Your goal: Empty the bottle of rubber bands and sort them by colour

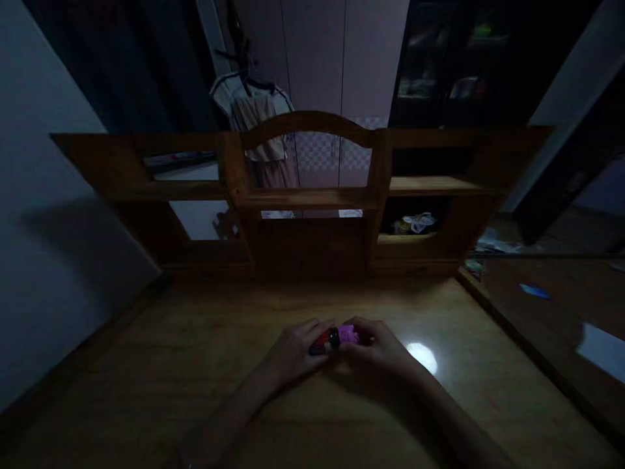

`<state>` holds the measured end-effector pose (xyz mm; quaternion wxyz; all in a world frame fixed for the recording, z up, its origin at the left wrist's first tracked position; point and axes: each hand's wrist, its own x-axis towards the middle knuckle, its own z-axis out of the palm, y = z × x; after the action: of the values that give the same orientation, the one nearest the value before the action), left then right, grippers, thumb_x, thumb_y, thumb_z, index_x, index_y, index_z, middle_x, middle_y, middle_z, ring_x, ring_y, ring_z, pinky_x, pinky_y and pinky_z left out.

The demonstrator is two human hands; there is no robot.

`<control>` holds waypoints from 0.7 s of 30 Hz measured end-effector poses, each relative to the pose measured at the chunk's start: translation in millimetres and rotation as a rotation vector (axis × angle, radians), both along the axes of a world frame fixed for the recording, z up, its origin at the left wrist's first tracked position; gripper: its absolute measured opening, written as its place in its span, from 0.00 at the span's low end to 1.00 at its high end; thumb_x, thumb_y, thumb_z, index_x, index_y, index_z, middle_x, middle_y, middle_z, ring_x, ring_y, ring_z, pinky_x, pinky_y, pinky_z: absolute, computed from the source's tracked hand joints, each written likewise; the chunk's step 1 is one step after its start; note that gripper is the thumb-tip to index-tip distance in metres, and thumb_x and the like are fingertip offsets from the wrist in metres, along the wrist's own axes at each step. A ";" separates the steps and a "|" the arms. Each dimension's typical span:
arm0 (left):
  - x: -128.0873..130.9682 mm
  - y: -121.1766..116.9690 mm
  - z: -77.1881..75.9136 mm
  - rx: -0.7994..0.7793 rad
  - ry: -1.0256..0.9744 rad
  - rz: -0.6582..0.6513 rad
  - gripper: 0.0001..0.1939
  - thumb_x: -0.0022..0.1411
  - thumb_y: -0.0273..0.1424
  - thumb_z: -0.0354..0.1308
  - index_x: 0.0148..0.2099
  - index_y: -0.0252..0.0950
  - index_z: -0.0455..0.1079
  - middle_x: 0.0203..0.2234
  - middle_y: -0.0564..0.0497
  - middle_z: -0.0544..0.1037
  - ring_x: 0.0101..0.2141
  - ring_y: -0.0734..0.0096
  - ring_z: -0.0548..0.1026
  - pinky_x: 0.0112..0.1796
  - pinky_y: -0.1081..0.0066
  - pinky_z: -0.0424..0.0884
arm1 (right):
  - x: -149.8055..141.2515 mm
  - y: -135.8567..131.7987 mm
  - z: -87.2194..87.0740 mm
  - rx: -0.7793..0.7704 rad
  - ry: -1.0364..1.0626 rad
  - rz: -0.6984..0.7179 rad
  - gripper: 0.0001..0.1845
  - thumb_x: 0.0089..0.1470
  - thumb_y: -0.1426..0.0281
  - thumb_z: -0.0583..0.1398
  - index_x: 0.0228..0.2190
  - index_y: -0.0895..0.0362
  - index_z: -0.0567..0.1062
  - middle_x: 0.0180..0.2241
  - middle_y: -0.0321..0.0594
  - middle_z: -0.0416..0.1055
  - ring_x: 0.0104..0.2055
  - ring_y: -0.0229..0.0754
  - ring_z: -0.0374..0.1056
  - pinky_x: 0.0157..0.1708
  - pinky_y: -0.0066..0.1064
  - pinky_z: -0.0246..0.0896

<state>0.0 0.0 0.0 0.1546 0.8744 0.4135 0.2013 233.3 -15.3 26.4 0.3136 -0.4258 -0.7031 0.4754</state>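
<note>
Over the wooden tabletop (234, 306), my two hands almost meet. My left hand (295, 348) is closed around a small red and dark-blue object (319, 343). A pink-purple small object (347, 334) is pinched in the fingers of my right hand (378, 345). Between the two sits a small shiny black piece (334, 337), close against both; I cannot tell which it belongs to or whether they are joined. Dim light and the fingers hide their exact kind.
A wooden shelf unit (307, 198) rises along the far edge, with a small bundle (415, 223) in its right compartment. A white wall (49, 215) borders the left. Beyond the right edge, a white sheet (603, 352) and a blue item (534, 291) lie lower down.
</note>
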 end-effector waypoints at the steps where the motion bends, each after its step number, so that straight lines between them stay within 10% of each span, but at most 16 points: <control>1: 0.4 -0.9 -0.4 0.004 -0.005 -0.023 0.33 0.58 0.35 0.61 0.64 0.46 0.57 0.48 0.49 0.74 0.45 0.62 0.74 0.46 0.65 0.71 | 1.1 1.8 -3.7 0.012 -0.068 -0.010 0.19 0.56 0.55 0.60 0.33 0.60 0.74 0.27 0.34 0.69 0.29 0.36 0.63 0.25 0.25 0.53; 5: 1.6 -3.8 -0.7 0.021 -0.013 -0.059 0.31 0.59 0.37 0.60 0.64 0.45 0.58 0.49 0.48 0.74 0.46 0.61 0.74 0.46 0.65 0.71 | 5.3 7.5 -12.2 0.081 -0.202 -0.049 0.25 0.61 0.53 0.53 0.28 0.60 0.76 0.24 0.36 0.68 0.26 0.36 0.62 0.25 0.26 0.53; 11: 0.0 -3.4 1.4 0.044 0.000 -0.013 0.32 0.58 0.36 0.61 0.64 0.44 0.59 0.47 0.47 0.74 0.43 0.61 0.75 0.43 0.65 0.72 | 11.3 5.9 -7.6 0.140 -0.038 -0.087 0.38 0.50 0.61 0.66 0.60 0.49 0.61 0.48 0.40 0.70 0.35 0.38 0.67 0.33 0.28 0.64; 21: 0.7 -3.1 1.2 0.045 0.024 -0.015 0.33 0.57 0.33 0.62 0.64 0.45 0.58 0.46 0.49 0.75 0.43 0.61 0.75 0.43 0.65 0.72 | 8.4 2.8 -5.2 0.153 -0.039 -0.019 0.17 0.49 0.66 0.65 0.42 0.55 0.74 0.30 0.35 0.71 0.30 0.37 0.65 0.28 0.26 0.58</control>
<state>0.7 -3.1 1.2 0.1313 0.8831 0.4041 0.1990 241.7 -12.5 21.2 0.3358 -0.4164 -0.7392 0.4090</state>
